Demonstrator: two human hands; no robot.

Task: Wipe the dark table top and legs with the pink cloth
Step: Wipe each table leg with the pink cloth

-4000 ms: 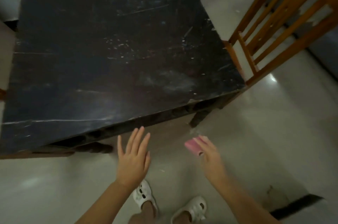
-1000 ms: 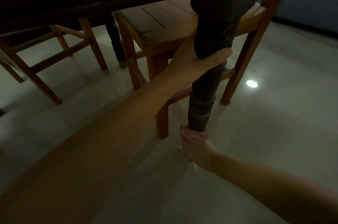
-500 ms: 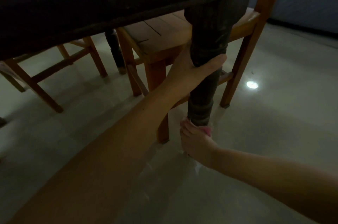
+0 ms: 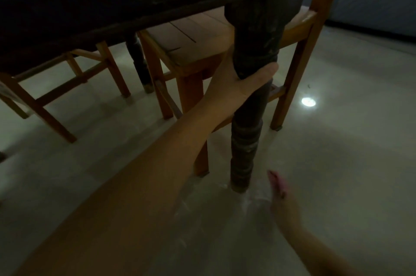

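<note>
On the pale floor under the table, our left hand grips the dark table leg. Our right hand, pinching the pink cloth, has just come off the leg's foot, so that stretch looks wiped.

Near leg: the dark table leg stands upright on the floor, its lower half bare on the right side.
Left of leg: a wooden chair stands just behind, its front leg close beside the table leg (a narrow gap only).
Upper leg: the left hand grips it.
Right: open floor, where the right hand hovers with the pink cloth, apart from the leg.
Overhead: the table's apron hangs low.
</note>
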